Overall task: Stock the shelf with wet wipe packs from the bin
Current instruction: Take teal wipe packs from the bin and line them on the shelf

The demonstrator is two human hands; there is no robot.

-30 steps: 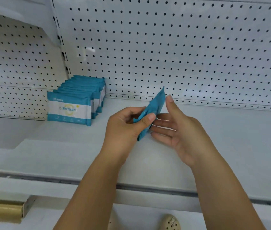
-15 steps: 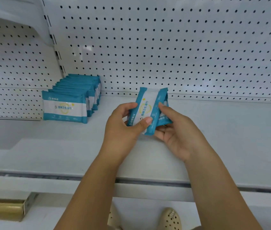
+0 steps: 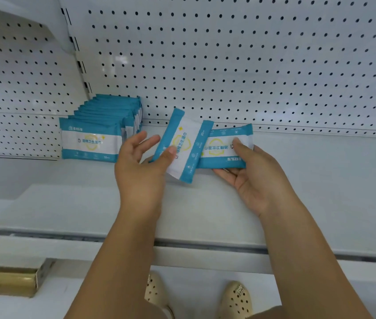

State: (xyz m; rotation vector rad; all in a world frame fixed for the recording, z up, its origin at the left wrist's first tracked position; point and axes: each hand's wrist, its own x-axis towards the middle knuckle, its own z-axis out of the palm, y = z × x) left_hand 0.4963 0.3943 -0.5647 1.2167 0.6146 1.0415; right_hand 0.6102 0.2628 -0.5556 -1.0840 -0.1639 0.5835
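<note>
Over the white shelf (image 3: 320, 192) I hold two blue-and-white wet wipe packs. My left hand (image 3: 141, 166) pinches a tilted pack (image 3: 182, 146) with its thumb on the front; its fingers spread behind the pack. My right hand (image 3: 251, 173) holds a second pack (image 3: 223, 148) lying sideways and upside down, thumb on its face, fingers under it. The left pack overlaps the right one. A row of several upright packs (image 3: 92, 141) stands at the shelf's back left, close to my left hand. The bin is out of view.
A perforated white back panel (image 3: 228, 65) rises behind the shelf. The shelf's front lip (image 3: 67, 240) runs across below my forearms. A gold-coloured edge (image 3: 5, 279) sticks out at the lower left. My shoes (image 3: 237, 298) show on the floor below.
The two packs, held together in front a moment ago, have fanned apart: the left one tilted upright, the right one turned sideways. Both hands moved slightly toward the back of the shelf.
</note>
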